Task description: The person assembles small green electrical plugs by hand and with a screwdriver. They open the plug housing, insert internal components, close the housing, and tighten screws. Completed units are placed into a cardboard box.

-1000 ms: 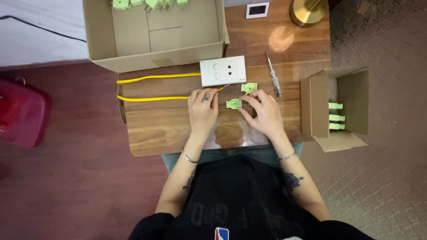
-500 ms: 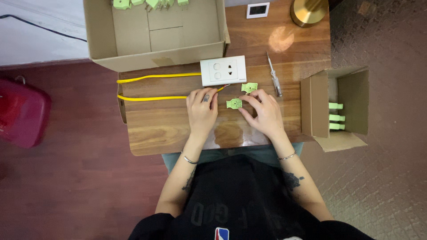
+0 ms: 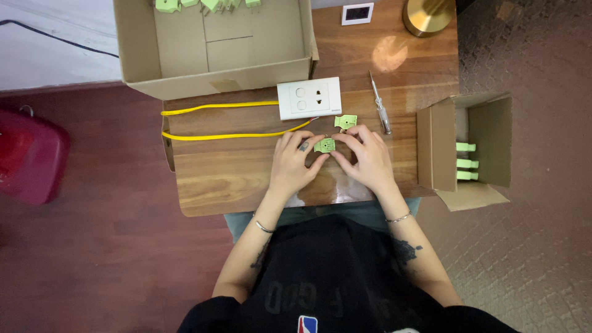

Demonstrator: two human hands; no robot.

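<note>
- Nothing moved since the earlier frame: my left hand and right hand still pinch the green plug part between fingertips, mid-surface.
- Wooden surface; dark red floor.
- Big cardboard box: green parts at far edge.
- Small side box: three green pieces.

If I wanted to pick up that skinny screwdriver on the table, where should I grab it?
Probably the clear handle at the near end of the screwdriver, coming from above with the right hand, which is closest. It lies flat on the wooden table, thin metal tip pointing away toward the lamp base. The handle is thicker, so fingers could pinch its sides easily.
</note>
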